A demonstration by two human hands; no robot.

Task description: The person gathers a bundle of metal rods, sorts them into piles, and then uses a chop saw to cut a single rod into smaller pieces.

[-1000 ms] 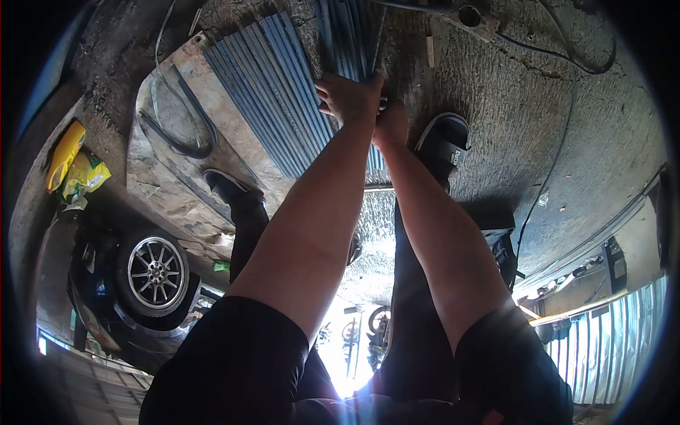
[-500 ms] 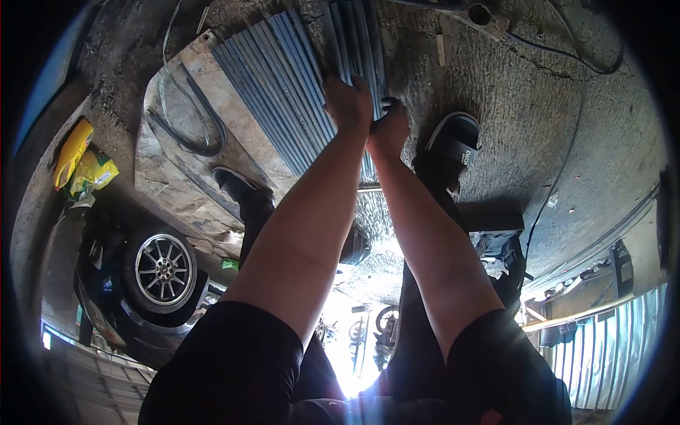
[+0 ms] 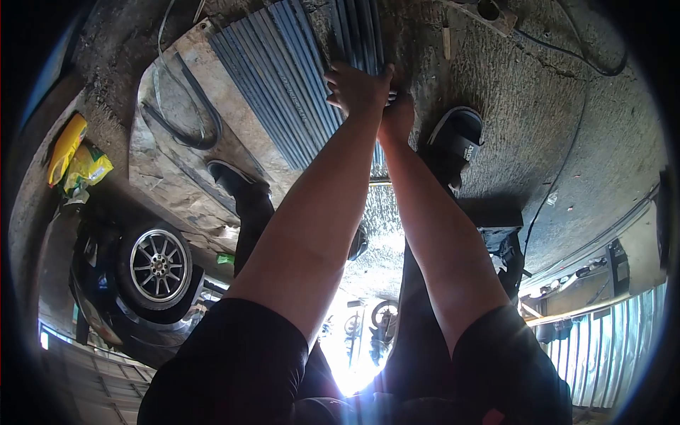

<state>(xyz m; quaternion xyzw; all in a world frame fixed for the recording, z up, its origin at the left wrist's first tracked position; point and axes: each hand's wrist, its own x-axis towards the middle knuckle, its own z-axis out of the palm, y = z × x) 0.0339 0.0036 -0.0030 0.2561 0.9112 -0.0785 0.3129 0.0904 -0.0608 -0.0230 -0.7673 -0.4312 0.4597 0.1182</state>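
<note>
Several long, dark grey metal bars (image 3: 358, 32) lie side by side in a narrow bundle in front of me. My left hand (image 3: 360, 88) lies across this bundle, its fingers over the left side and its thumb at the right edge. Just below and to the right, my right hand (image 3: 398, 119) is curled at the bundle's right edge; its fingertips are mostly hidden. A wider row of similar metal bars (image 3: 273, 74) lies slanted to the left, close to my left fingers. Part of the bars passes out of sight beneath my hands and forearms.
A stained flat sheet (image 3: 170, 92) lies under the wider row, with a bent black strip (image 3: 202, 120) on it. My shoes (image 3: 459, 134) stand either side. At left are a car wheel (image 3: 161, 265) and yellow packets (image 3: 88, 170). A cable (image 3: 567, 49) crosses the floor at upper right.
Both my hands have shifted slightly right. My left hand has turned and spread wider across the narrow bundle, while my right hand stays close beside it.
</note>
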